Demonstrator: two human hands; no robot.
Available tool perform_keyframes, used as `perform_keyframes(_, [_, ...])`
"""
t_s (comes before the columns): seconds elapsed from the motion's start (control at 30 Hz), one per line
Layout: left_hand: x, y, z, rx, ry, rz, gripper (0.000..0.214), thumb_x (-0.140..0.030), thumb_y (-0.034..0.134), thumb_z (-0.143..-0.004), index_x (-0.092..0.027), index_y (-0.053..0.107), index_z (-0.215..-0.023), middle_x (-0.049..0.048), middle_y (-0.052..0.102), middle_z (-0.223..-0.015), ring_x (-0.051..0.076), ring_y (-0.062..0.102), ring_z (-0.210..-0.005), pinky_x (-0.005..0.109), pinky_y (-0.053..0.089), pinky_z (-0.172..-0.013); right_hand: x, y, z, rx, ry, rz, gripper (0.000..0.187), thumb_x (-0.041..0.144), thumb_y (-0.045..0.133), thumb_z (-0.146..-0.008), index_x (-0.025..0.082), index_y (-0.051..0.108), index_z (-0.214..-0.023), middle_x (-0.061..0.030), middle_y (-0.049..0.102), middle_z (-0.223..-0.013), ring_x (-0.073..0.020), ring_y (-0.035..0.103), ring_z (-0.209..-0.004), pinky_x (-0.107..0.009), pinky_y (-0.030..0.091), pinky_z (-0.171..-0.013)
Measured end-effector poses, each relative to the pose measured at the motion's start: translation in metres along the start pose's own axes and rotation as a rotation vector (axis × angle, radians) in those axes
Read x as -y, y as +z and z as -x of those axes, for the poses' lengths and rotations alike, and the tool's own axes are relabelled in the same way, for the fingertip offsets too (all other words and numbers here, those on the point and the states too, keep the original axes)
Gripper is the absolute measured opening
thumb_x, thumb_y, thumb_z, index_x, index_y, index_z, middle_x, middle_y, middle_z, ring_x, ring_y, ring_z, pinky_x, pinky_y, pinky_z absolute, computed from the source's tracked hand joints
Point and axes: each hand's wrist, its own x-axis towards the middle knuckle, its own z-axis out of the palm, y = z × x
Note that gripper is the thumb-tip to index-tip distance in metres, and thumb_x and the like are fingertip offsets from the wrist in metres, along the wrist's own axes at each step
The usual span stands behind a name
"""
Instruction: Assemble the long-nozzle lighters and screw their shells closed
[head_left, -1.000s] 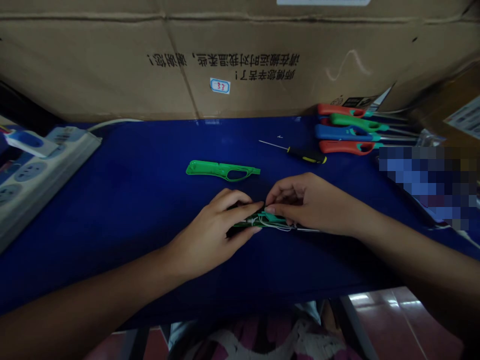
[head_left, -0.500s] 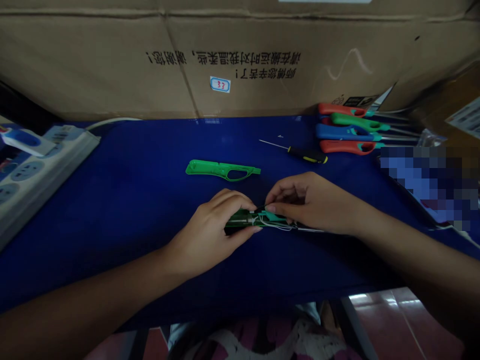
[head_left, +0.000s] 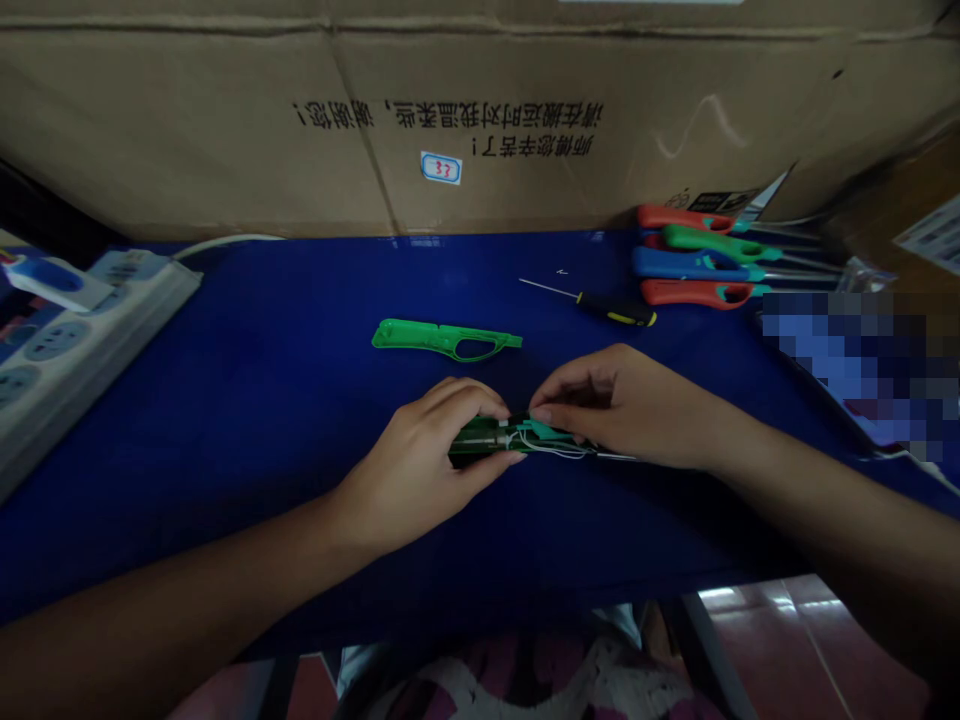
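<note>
An opened green lighter body (head_left: 475, 437) lies lengthwise between my hands, its inside facing up with thin white wires and a teal trigger piece (head_left: 545, 431) showing. My left hand (head_left: 420, 465) is closed around its left end, thumb on the near side and fingers on the far side. With thumb and forefinger pinched, my right hand (head_left: 619, 405) works at a small dark part by the teal piece; the fingertips hide most of it. A metal rod reaches right beneath that hand. Beyond them rests the loose green handle half (head_left: 412, 336), hollow side up.
A black and yellow screwdriver (head_left: 616, 310) lies at the back right, near several long-necked lighters (head_left: 694, 292). At the right is a phone (head_left: 832, 375), partly blurred out. A white power strip (head_left: 142, 310) runs along the left. A cardboard box (head_left: 487, 200) stands behind the blue table (head_left: 262, 380).
Almost nothing differs. Both hands stay in place on the lighter body, with only a slight shift of the right fingertips at the teal piece.
</note>
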Motion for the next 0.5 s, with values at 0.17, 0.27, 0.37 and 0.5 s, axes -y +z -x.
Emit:
perform_keyframes(0.17, [0.0012, 0.0008, 0.0010, -0.018, 0.069, -0.003, 0.018, -0.019, 0.078, -0.086, -0.017, 0.070, -0.102, 0.0051, 0.072, -0.104, 0.018, 0.070, -0.096, 0.031, 0.060, -0.086, 0.0006, 0.0014, -0.0001, -0.025, -0.026, 0.023, 0.011, 0.031, 0.070, -0.084, 0.020, 0.074, -0.082, 0.0000, 0.071, -0.071, -0.0127, 0.063, -0.062, -0.024, 0.047, -0.055])
perform_keyframes(0.27, [0.0019, 0.0013, 0.0026, -0.039, 0.138, -0.060, 0.018, -0.018, 0.077, -0.088, -0.015, 0.073, -0.105, 0.0063, 0.073, -0.105, 0.018, 0.069, -0.097, 0.032, 0.060, -0.088, 0.0012, 0.0017, 0.0003, -0.036, -0.026, 0.042, 0.011, 0.028, 0.068, -0.085, 0.020, 0.074, -0.085, -0.0005, 0.072, -0.072, -0.0134, 0.064, -0.065, -0.025, 0.048, -0.058])
perform_keyframes(0.37, [0.0016, 0.0003, 0.0038, -0.043, 0.213, -0.127, 0.018, -0.017, 0.074, -0.090, -0.014, 0.074, -0.107, 0.0072, 0.074, -0.106, 0.019, 0.068, -0.097, 0.034, 0.061, -0.089, 0.0004, 0.0018, 0.0004, -0.047, -0.049, 0.064, 0.009, 0.028, 0.069, -0.084, 0.020, 0.073, -0.084, 0.0000, 0.072, -0.072, -0.0133, 0.064, -0.064, -0.025, 0.048, -0.057])
perform_keyframes(0.5, [0.0003, -0.0011, 0.0043, -0.023, 0.270, -0.201, 0.018, -0.019, 0.070, -0.093, -0.012, 0.073, -0.109, 0.0079, 0.074, -0.107, 0.020, 0.067, -0.099, 0.035, 0.062, -0.089, -0.0034, 0.0026, 0.0003, -0.106, -0.157, 0.165, 0.007, 0.026, 0.070, -0.085, 0.021, 0.073, -0.083, 0.0017, 0.071, -0.069, -0.0123, 0.064, -0.062, -0.025, 0.047, -0.058])
